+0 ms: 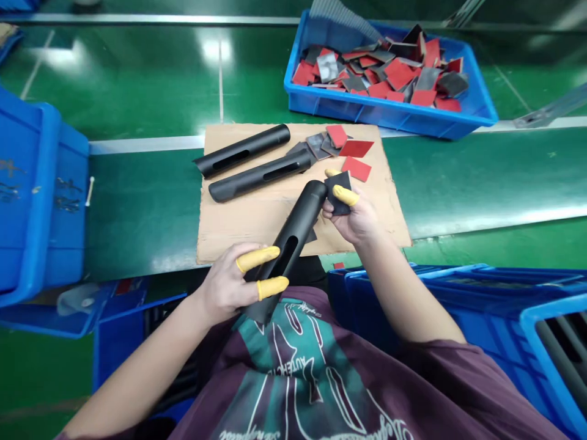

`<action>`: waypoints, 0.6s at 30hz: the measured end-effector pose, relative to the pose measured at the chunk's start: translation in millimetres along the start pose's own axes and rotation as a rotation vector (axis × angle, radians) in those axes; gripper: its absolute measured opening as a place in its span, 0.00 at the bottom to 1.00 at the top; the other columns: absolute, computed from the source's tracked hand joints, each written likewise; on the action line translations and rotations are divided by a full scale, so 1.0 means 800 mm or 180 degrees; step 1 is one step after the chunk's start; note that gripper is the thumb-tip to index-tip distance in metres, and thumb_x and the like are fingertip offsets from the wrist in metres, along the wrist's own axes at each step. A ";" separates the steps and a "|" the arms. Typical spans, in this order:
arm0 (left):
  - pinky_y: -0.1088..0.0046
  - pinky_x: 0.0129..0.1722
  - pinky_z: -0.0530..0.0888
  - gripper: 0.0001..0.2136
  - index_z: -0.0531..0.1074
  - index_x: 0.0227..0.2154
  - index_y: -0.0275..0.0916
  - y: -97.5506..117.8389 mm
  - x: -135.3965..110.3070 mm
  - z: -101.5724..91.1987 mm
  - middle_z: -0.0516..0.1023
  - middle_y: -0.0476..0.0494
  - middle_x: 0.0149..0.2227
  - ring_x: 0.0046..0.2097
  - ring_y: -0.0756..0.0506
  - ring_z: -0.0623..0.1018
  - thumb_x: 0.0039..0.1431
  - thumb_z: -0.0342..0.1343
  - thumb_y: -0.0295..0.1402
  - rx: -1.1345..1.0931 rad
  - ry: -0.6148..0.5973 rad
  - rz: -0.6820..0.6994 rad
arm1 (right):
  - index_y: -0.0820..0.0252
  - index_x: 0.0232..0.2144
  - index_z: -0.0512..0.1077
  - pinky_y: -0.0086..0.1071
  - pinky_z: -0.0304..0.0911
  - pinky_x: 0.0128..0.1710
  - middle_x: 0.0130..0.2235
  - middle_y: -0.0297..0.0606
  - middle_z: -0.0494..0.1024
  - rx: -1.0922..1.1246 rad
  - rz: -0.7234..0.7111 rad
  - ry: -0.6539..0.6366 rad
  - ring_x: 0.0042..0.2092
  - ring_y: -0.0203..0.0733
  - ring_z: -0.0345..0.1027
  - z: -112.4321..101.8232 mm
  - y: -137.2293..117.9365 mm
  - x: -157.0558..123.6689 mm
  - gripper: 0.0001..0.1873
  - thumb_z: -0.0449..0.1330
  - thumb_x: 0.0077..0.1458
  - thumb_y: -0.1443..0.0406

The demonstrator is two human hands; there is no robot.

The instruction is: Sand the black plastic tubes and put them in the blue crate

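Looking down from the person's head over a green conveyor belt [137, 226], the view starts at far left with a blue plastic crate [41, 183] at the belt's edge. Next comes the left hand [224, 284], closed firmly around the lower part of a black slotted tube [288, 250], which tilts up and away from the person's maroon T-shirt [293, 379]. Yellow finger cots [257, 258] cover two of its fingers. The tube's upper end lies just beside the right hand [348, 217], above a cardboard sheet [247, 226] resting on the belt. Two more slotted black tubes [247, 162] lie side by side on that sheet. The right hand pinches a dark square pad [338, 192] between yellow-capped thumb and finger, holding it up off the cardboard. Just beyond it, loose red and grey squares [348, 146] lie scattered on the sheet. At upper right, a blue tray [389, 110] sits heaped with more of these squares. Stacked blue crates [458, 293] fill the lower right corner.
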State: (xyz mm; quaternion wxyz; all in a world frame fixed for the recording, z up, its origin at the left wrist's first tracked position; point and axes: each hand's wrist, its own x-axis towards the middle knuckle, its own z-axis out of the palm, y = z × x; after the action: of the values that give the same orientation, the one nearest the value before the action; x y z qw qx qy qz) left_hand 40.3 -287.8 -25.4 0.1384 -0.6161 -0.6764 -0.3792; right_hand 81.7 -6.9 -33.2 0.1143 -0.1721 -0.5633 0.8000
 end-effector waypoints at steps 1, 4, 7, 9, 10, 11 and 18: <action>0.60 0.48 0.82 0.11 0.78 0.44 0.50 -0.002 -0.003 0.000 0.75 0.42 0.52 0.53 0.42 0.77 0.61 0.60 0.30 0.0046 0.0007 0.0028 | 0.50 0.43 0.70 0.30 0.60 0.22 0.28 0.24 0.68 -0.0122 -0.0038 -0.0086 0.23 0.30 0.60 -0.001 -0.001 0.002 0.28 0.72 0.40 0.53; 0.62 0.47 0.82 0.10 0.78 0.43 0.50 -0.010 -0.009 -0.005 0.76 0.43 0.49 0.51 0.43 0.79 0.62 0.58 0.30 0.0187 -0.0051 0.0208 | 0.49 0.48 0.70 0.32 0.64 0.26 0.27 0.24 0.69 -0.0529 -0.0137 -0.0519 0.26 0.34 0.64 -0.002 -0.002 0.007 0.36 0.76 0.36 0.55; 0.65 0.44 0.82 0.10 0.78 0.44 0.50 -0.026 -0.017 -0.021 0.78 0.42 0.47 0.50 0.43 0.79 0.62 0.59 0.30 0.0445 -0.0244 0.0378 | 0.49 0.50 0.71 0.34 0.68 0.31 0.32 0.28 0.74 -0.0673 -0.0141 -0.0748 0.33 0.38 0.69 0.003 0.001 0.016 0.39 0.77 0.33 0.55; 0.66 0.43 0.82 0.12 0.78 0.45 0.52 -0.041 -0.022 -0.037 0.79 0.43 0.48 0.50 0.43 0.80 0.63 0.57 0.29 0.0661 -0.0505 0.0347 | 0.49 0.48 0.71 0.32 0.67 0.27 0.36 0.30 0.75 -0.0626 -0.0087 -0.0657 0.33 0.37 0.68 0.010 0.008 0.024 0.39 0.78 0.32 0.55; 0.65 0.43 0.81 0.13 0.78 0.45 0.53 -0.050 -0.023 -0.045 0.80 0.43 0.48 0.49 0.43 0.80 0.63 0.54 0.28 0.0808 -0.0699 0.0163 | 0.49 0.47 0.71 0.30 0.65 0.24 0.37 0.30 0.76 -0.0579 -0.0027 -0.0585 0.31 0.35 0.67 0.013 0.012 0.028 0.38 0.78 0.31 0.56; 0.63 0.44 0.81 0.15 0.78 0.47 0.52 -0.057 -0.022 -0.053 0.81 0.42 0.47 0.49 0.42 0.80 0.64 0.51 0.28 0.0997 -0.0925 -0.0178 | 0.49 0.47 0.71 0.29 0.63 0.22 0.36 0.29 0.76 -0.0533 0.0060 -0.0521 0.29 0.34 0.65 0.016 0.015 0.032 0.38 0.78 0.30 0.56; 0.55 0.51 0.77 0.24 0.73 0.56 0.37 -0.085 0.038 -0.066 0.79 0.36 0.49 0.53 0.36 0.77 0.58 0.45 0.27 0.1691 -0.1227 -0.2556 | 0.55 0.43 0.73 0.28 0.60 0.20 0.27 0.24 0.72 -0.0594 0.0302 -0.0086 0.22 0.29 0.60 -0.013 0.014 0.056 0.36 0.78 0.28 0.58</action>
State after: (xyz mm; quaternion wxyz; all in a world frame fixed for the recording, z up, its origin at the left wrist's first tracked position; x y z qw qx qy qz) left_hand -44.1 -298.5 7.1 0.0066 -0.3102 -0.9457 -0.0972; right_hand 44.8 15.4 -53.7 0.0520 -0.1977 -0.6281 0.7508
